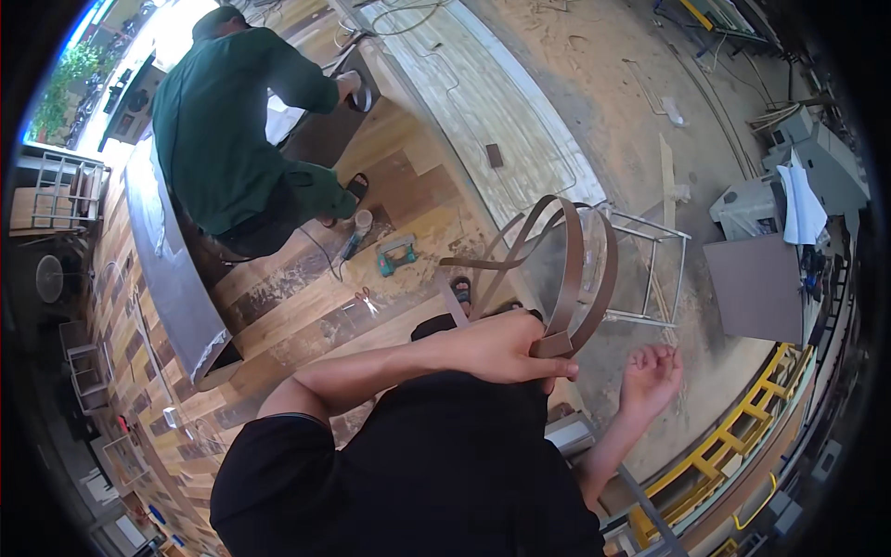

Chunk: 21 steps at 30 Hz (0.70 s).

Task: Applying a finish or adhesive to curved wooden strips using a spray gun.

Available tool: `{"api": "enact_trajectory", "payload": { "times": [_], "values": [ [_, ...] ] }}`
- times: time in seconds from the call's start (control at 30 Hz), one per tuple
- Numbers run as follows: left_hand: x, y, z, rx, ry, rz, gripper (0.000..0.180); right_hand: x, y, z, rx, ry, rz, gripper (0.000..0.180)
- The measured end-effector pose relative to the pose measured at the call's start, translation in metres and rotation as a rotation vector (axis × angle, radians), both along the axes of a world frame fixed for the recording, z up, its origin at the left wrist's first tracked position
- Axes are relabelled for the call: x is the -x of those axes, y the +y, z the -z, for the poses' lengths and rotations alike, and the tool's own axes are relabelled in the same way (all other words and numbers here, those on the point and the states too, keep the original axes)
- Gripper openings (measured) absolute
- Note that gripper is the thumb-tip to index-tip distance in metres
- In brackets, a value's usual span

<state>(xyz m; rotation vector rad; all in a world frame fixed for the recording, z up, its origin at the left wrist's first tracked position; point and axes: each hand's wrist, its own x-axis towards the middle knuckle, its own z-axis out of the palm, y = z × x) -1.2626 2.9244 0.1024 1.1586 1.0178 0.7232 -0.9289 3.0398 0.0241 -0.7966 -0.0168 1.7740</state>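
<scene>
My left hand (pixel 506 351) is closed around a looped brown strip (pixel 573 269) that looks like edge banding. The loops stand up and away from the fist, and a flat end of the strip shows beside the thumb. On the right, my right hand (pixel 650 379) is raised apart from the strip. Its palm shows, the fingers are loosely curled, and nothing is visible in it. Beyond my left hand, a pair of scissors (pixel 366 302) and a green power tool (pixel 397 255) lie on the wood-patterned floor (pixel 288 306).
A co-worker in dark green (pixel 227 130) crouches ahead on the left, holding a roll of strip at a panel. A long grey panel piece (pixel 172 265) lies behind them. To the right stand a metal frame (pixel 650 269), a brown board (pixel 754 288) and a yellow ladder-like frame (pixel 733 436).
</scene>
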Motion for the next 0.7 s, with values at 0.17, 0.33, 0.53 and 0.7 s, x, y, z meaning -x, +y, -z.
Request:
{"api": "enact_trajectory", "payload": {
  "times": [0.17,0.33,0.53,0.7],
  "values": [
    [0.000,0.105,0.016,-0.092,0.058,0.105,0.053,-0.028,0.058,0.075,0.286,0.087,0.159,0.014],
    [-0.012,0.215,0.039,-0.096,0.043,0.117,0.053,-0.019,0.180,0.091,0.224,0.077,0.090,0.017],
    [-0.002,0.358,0.031,-0.089,0.092,0.032,0.054,0.027,0.354,0.065,0.120,-0.061,-0.061,0.023],
    [0.022,0.446,0.030,-0.088,0.154,-0.242,0.052,0.083,0.471,0.053,0.066,-0.207,-0.312,0.027]
  ]
}}
